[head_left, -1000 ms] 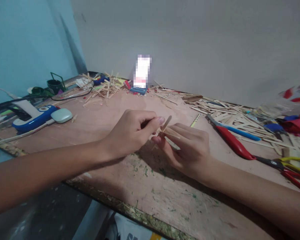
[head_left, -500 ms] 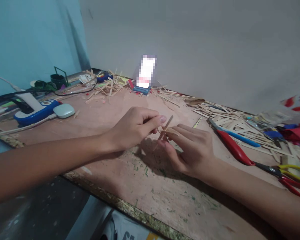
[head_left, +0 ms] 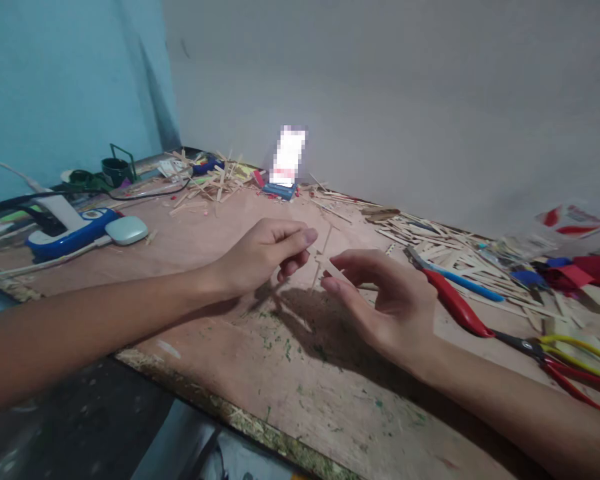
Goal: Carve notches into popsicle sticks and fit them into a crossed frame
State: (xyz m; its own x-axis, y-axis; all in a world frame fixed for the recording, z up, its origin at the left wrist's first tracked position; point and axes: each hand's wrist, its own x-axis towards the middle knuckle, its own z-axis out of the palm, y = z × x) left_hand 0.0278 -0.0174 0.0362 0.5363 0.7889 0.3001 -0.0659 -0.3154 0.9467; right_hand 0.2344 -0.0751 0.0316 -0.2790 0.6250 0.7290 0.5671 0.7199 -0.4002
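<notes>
A small cross-shaped piece of thin wooden sticks point(head_left: 318, 257) is held above the tabletop, between my two hands. My left hand point(head_left: 263, 257) pinches one end of it between thumb and curled fingers. On the other side my right hand point(head_left: 385, 300) has its thumb and forefinger apart around the opposite arm of the cross. Whether that arm touches the right fingers I cannot make out. Below the hands, the wooden tabletop point(head_left: 220, 360) carries shadows and green specks.
Pliers with red handles point(head_left: 457, 303), scissors with yellow and red handles point(head_left: 530, 347) and loose sticks point(head_left: 450, 250) lie to the right. A lit phone point(head_left: 287, 157) stands at the back. A blue-and-white device point(head_left: 75, 233) and pale case point(head_left: 127, 230) sit left.
My right hand's fingers have spread from a pinch on the crossed sticks. The crossed piece has turned in my left hand's grip. The view has shifted slightly.
</notes>
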